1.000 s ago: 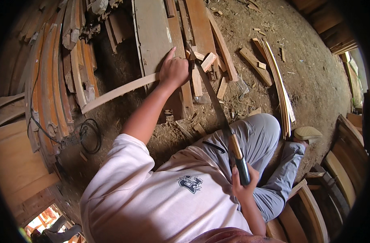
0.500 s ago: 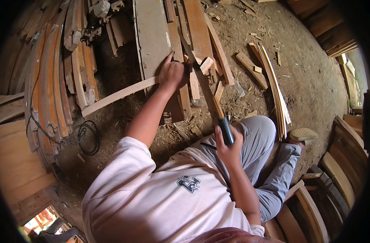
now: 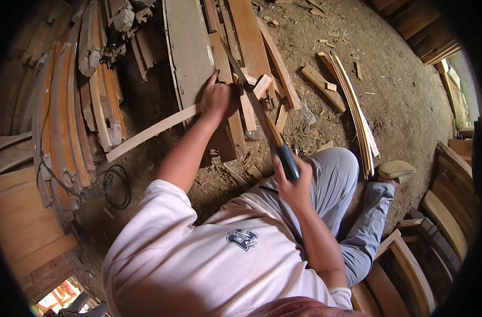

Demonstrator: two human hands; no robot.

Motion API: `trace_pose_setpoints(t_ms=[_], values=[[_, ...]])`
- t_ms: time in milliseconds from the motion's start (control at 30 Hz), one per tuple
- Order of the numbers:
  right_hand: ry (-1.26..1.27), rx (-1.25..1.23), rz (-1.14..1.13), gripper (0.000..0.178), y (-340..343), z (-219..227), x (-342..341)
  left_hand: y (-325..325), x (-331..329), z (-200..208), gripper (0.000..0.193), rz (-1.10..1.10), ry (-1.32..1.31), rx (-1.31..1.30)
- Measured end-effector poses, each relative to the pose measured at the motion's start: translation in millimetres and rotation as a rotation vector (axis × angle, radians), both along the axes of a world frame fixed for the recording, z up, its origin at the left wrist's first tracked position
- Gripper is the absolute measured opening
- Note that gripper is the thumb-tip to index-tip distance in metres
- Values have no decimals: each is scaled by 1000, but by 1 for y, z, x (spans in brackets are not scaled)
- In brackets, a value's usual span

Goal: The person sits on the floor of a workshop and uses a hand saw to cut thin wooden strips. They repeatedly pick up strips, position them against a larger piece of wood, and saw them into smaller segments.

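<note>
Support: brown earthen floor [image 3: 404, 100] | scattered over it: small wood chips [image 3: 358, 71] | right of centre: bundle of long, thin, pale strips [image 3: 359, 116] | just left of these: shorter, thicker plank [image 3: 333, 100], slantwise | nearer centre: crumpled clear plastic [image 3: 307, 114] | left: loosely coiled dark cable [image 3: 128, 192]

The saw blade [image 3: 259, 111] bars rightward passage; shadowed room left of the grey board [image 3: 188, 47] seems passable.

floor [image 3: 410, 103]: brown dirt, littered | right: bright opening [image 3: 466, 79] | lower left: sunlit gap [image 3: 60, 297]
</note>
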State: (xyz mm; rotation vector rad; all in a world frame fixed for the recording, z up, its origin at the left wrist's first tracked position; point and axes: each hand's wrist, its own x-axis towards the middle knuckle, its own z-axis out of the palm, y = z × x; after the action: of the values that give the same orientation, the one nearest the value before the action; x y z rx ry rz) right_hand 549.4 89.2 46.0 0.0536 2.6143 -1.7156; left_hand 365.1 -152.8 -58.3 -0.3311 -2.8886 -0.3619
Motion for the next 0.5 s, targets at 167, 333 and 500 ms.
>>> trace_pose_setpoints(t_ms=[167, 333, 500], values=[[-37, -5, 18, 21, -15, -9, -21, -29, -23, -86, 24, 101, 53, 83], [-55, 86, 35, 18, 30, 33, 67, -8, -3, -26, 31, -9, 76, -216], [-83, 189, 56, 20, 53, 68, 95, -5, -2, -24, 30, -21, 109, -87]])
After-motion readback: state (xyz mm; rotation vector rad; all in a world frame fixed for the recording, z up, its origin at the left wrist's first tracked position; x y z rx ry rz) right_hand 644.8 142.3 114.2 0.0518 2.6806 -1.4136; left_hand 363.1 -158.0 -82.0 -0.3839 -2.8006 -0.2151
